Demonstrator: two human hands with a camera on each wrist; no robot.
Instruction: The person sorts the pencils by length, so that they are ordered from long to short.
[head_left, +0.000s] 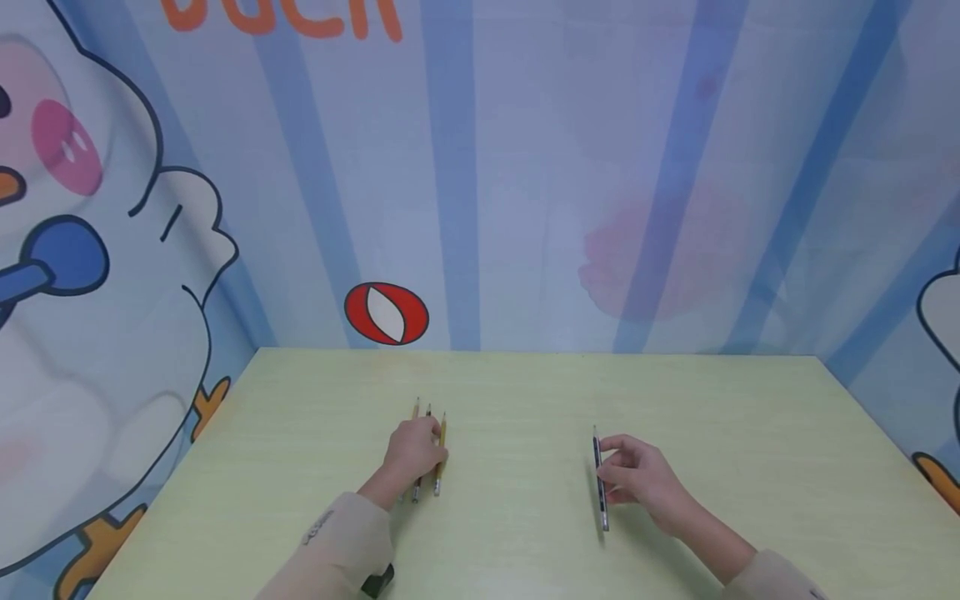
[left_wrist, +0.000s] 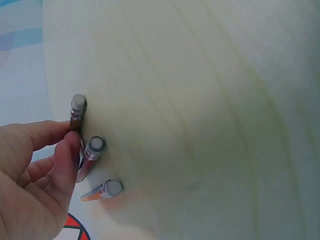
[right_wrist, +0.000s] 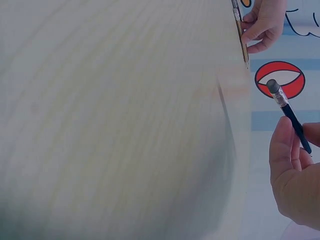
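Between thumb and fingers, my left hand (head_left: 412, 450) pinches a yellow pencil (head_left: 440, 467), its eraser end toward me. Two more pencils lie beside that hand: a dark reddish one (left_wrist: 89, 159) and an orange one (left_wrist: 95, 194), both with pale erasers showing in the left wrist view. The hand partly hides them in the head view. Farther right, my right hand (head_left: 647, 482) holds a dark pencil (head_left: 601, 492) by its side, point away from me. Its grey eraser and silver ferrule show clearly in the right wrist view, and a shadow falls on the table below.
Both hands work over a pale wooden table (head_left: 517, 533). Behind its far edge hangs a blue striped cloth (head_left: 517, 208) with cartoon prints, including a red and white ball (head_left: 386, 313). A dark object (head_left: 377, 581) shows under the left sleeve.
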